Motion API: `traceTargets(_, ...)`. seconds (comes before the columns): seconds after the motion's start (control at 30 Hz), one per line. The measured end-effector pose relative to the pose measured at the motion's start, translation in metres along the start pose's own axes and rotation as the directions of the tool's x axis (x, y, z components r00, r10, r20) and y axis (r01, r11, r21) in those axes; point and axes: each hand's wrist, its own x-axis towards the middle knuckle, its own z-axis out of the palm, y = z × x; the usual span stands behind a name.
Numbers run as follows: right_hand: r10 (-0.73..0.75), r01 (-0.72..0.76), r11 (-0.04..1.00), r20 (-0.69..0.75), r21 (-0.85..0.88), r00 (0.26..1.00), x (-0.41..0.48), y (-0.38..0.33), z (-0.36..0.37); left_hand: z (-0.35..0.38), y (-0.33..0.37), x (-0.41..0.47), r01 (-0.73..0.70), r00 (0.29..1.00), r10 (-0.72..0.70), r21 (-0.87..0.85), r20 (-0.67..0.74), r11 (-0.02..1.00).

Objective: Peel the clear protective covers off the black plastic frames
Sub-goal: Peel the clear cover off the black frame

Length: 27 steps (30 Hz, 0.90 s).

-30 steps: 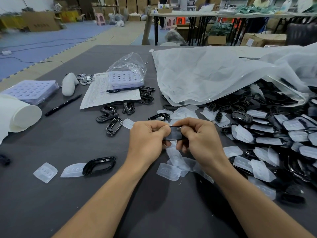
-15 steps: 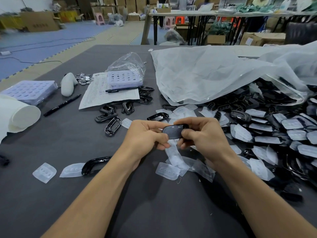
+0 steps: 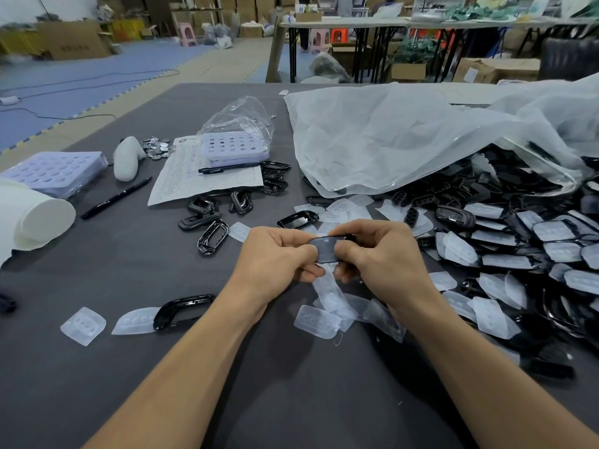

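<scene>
Head view: black plastic frame [image 3: 327,249], still under its clear cover, is held above the grey table [image 3: 129,367], pinched between left hand [image 3: 275,264] and right hand [image 3: 382,254]. Peeled covers [image 3: 319,320] lie directly below; unpeeled frames [image 3: 505,251] heap to the right.

Left hand [image 3: 275,259], right hand [image 3: 384,254]: pinch grips.

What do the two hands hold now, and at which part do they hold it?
Both hands pinch one black plastic frame: the left hand at its left end, the right hand at its right end.
</scene>
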Motion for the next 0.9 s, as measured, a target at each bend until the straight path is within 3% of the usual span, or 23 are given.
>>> traceTargets(0.27,0.085,-0.084,0.996,-0.029,0.036,0.996,-0.001,-0.002,0.001,0.007,0.000,-0.003,0.034,0.998,-0.032,0.038,-0.059,0.999)
traceTargets(0.57,0.022,-0.030,0.990,-0.064,-0.135,0.998,-0.004,0.001,0.006,0.009,-0.004,-0.002,-0.047,0.997,0.055,0.135,-0.058,0.990)
traceTargets(0.9,0.143,-0.148,0.988,0.132,0.036,0.981,-0.001,-0.004,-0.005,0.005,-0.008,0.003,-0.032,0.997,0.040,0.135,-0.060,0.990)
